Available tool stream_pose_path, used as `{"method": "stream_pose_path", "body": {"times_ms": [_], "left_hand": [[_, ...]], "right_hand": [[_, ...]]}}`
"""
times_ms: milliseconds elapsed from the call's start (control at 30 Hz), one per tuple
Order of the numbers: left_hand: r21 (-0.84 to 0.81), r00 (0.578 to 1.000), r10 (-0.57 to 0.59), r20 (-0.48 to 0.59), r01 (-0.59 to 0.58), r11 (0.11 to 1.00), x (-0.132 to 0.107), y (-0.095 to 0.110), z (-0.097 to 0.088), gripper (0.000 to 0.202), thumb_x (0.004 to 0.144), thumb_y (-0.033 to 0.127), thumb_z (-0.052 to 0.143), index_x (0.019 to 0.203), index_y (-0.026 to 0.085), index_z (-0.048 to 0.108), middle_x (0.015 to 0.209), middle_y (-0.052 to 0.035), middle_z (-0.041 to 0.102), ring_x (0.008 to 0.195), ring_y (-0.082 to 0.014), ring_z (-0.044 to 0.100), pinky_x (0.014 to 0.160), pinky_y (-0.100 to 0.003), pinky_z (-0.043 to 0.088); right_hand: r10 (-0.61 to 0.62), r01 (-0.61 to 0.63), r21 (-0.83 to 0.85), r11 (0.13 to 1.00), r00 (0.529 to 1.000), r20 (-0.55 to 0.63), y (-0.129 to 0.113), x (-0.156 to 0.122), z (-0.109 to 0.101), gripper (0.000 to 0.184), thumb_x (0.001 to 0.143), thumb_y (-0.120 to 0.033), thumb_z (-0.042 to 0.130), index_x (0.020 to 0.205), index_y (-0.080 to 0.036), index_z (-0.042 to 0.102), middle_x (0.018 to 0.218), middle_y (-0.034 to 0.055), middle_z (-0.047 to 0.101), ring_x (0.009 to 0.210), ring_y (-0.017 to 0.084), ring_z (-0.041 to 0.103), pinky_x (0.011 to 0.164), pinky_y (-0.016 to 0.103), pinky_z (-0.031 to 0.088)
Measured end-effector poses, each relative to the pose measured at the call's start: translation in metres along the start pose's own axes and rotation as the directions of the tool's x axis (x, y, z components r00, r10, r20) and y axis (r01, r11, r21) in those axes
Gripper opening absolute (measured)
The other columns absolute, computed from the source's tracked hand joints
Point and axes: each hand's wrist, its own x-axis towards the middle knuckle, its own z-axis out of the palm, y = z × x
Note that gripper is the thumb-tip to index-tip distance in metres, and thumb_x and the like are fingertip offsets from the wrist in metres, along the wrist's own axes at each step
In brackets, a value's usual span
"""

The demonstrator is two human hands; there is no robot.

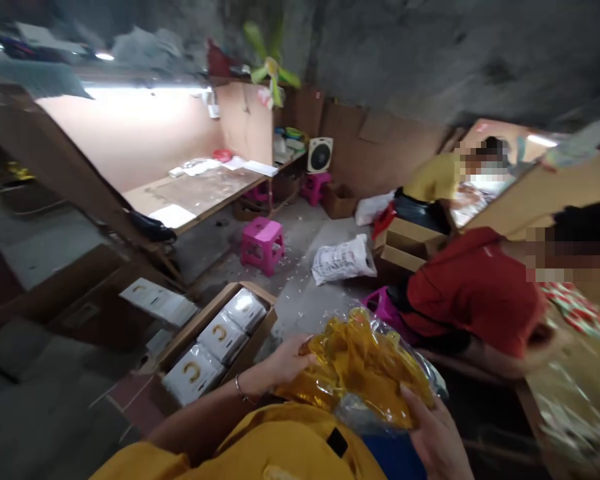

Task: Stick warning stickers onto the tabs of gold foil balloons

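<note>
A clear plastic bag (370,360) filled with shiny, see-through golden-yellow pieces is held in front of my body. What the pieces are, I cannot make out. My left hand (291,360), with a bracelet at the wrist, grips the bag's left side, its fingers closed on the plastic. At the lower right edge of the bag, my right hand (430,423) is closed on it, thumb on top. Both hands' undersides are hidden. To the left of the bag stands an open carton (273,317) holding several stacks of white packets (223,333) printed with a golden curved shape.
More white packets (157,300) lie left of the carton. A pink stool (263,243) and a white sack (343,260) are on the littered floor. A lit wooden worktable (205,193) stands behind. A person in red (473,287) sits close on my right, another in yellow (433,179) beyond.
</note>
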Motion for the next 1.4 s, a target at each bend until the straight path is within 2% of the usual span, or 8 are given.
{"method": "stream_pose_path", "body": {"times_ms": [200,400,700,900,1033,1167,1267,1400], "left_hand": [[-0.032,0.973,0.017,-0.232,-0.025,0.999,0.051,0.000,-0.042,0.026,0.080,0.026,0.060,0.102,0.016,0.068,0.099,-0.0053,0.071,0.096,-0.0252,0.062,0.084,-0.028,0.049],[-0.078,0.947,-0.078,-0.311,0.057,0.995,0.151,-0.007,-0.113,0.026,0.076,0.026,0.060,0.098,0.014,0.067,0.092,-0.0051,0.069,0.088,-0.0216,0.059,0.081,-0.029,0.048],[-0.170,0.901,-0.140,-0.410,0.076,0.983,0.248,0.018,-0.202,0.029,0.070,0.021,0.059,0.098,0.014,0.065,0.091,-0.0030,0.065,0.086,-0.0196,0.058,0.080,-0.029,0.047],[-0.251,0.832,-0.202,-0.516,0.078,0.965,0.307,-0.013,-0.255,0.032,0.077,0.024,0.061,0.109,0.017,0.061,0.105,-0.0029,0.065,0.101,-0.0196,0.058,0.091,-0.029,0.045],[-0.323,0.816,-0.291,-0.500,0.136,0.936,0.347,-0.058,-0.291,0.027,0.076,0.029,0.073,0.095,0.012,0.065,0.090,-0.0023,0.066,0.085,-0.0184,0.062,0.076,-0.029,0.051],[-0.416,0.744,-0.383,-0.548,0.155,0.896,0.381,-0.097,-0.302,0.023,0.091,0.033,0.061,0.101,0.012,0.062,0.096,-0.0042,0.064,0.082,-0.0160,0.063,0.073,-0.033,0.055],[-0.476,0.646,-0.395,-0.654,0.056,0.878,0.399,-0.103,-0.320,0.023,0.093,0.034,0.059,0.100,0.012,0.062,0.096,-0.0040,0.064,0.083,-0.0159,0.063,0.074,-0.034,0.055],[-0.498,0.478,-0.359,-0.802,-0.202,0.843,0.400,-0.080,-0.395,0.036,0.075,0.045,0.075,0.081,0.012,0.062,0.077,-0.0014,0.064,0.076,-0.0153,0.061,0.071,-0.027,0.049]], "right_hand": [[0.100,-0.072,-0.146,0.987,0.975,0.196,-0.029,0.123,0.067,0.048,0.050,-0.025,0.089,0.093,-0.019,0.070,0.085,0.0057,0.078,0.075,0.027,0.074,0.068,0.039,0.061],[0.128,-0.084,-0.183,0.979,0.961,0.245,-0.060,0.240,0.159,0.052,0.049,-0.022,0.086,0.098,-0.019,0.068,0.086,0.0034,0.078,0.080,0.027,0.074,0.072,0.038,0.060],[0.193,-0.103,-0.285,0.953,0.931,0.309,-0.112,0.356,0.282,0.055,0.048,-0.019,0.085,0.101,-0.021,0.068,0.080,0.0016,0.077,0.074,0.024,0.073,0.067,0.034,0.061],[0.291,-0.136,-0.385,0.913,0.879,0.378,-0.118,0.447,0.364,0.048,0.049,-0.019,0.084,0.094,-0.021,0.066,0.080,0.0009,0.077,0.076,0.025,0.074,0.069,0.036,0.062],[0.366,-0.140,-0.479,0.866,0.831,0.418,-0.128,0.515,0.431,0.048,0.046,-0.017,0.084,0.090,-0.020,0.065,0.076,0.0009,0.076,0.078,0.026,0.074,0.067,0.036,0.062],[0.435,-0.122,-0.577,0.808,0.784,0.442,-0.137,0.564,0.502,0.048,0.047,-0.014,0.084,0.089,-0.020,0.064,0.073,0.0015,0.076,0.076,0.027,0.074,0.064,0.036,0.063],[0.473,-0.106,-0.620,0.778,0.749,0.465,-0.135,0.587,0.556,0.044,0.048,-0.015,0.083,0.088,-0.020,0.064,0.072,0.0025,0.075,0.074,0.028,0.074,0.062,0.037,0.063],[0.502,-0.077,-0.639,0.765,0.693,0.517,-0.121,0.615,0.641,0.033,0.052,-0.014,0.080,0.082,-0.017,0.065,0.068,0.0049,0.074,0.070,0.029,0.074,0.063,0.040,0.063]]}}
